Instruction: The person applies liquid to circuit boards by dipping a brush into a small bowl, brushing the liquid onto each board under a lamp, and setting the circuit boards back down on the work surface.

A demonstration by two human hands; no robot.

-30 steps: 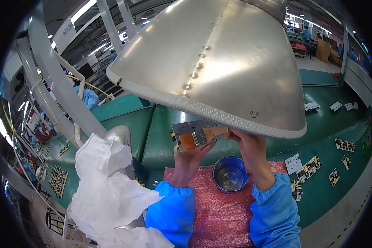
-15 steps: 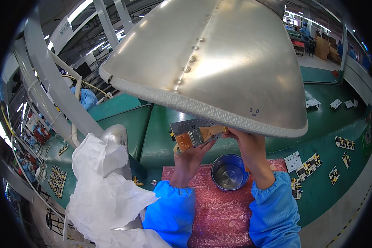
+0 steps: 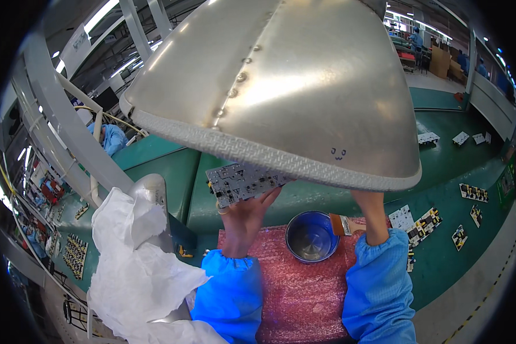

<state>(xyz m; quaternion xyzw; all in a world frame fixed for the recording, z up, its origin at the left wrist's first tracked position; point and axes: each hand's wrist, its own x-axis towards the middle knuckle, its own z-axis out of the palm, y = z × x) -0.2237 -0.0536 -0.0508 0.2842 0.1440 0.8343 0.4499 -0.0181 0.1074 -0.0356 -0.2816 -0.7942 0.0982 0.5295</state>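
Note:
My left hand [image 3: 245,219] holds a grey circuit board [image 3: 241,182] from below, tilted, with small dark parts on its face; the board's right end goes behind the rim of a large metal hood [image 3: 286,103]. Only the wrist of my right hand [image 3: 372,211] shows beneath that rim; its fingers are hidden behind the hood, so what they hold cannot be seen. A blue bowl [image 3: 312,237] stands on a pink bubble-wrap mat [image 3: 295,304] between my forearms. Beside the bowl lies a flat paintbrush [image 3: 345,225] with brown bristles, its handle passing behind my right wrist.
Several circuit boards [image 3: 425,226] lie on the green bench [image 3: 441,275] at right, with more farther back. White crumpled sheeting [image 3: 143,258] covers a pipe near my left sleeve. At far left another person in blue [image 3: 113,137] bends over.
My right hand has moved behind the hood, and the brush it held over the board has gone from sight. The board's face now shows more fully. The brush by the bowl is more exposed.

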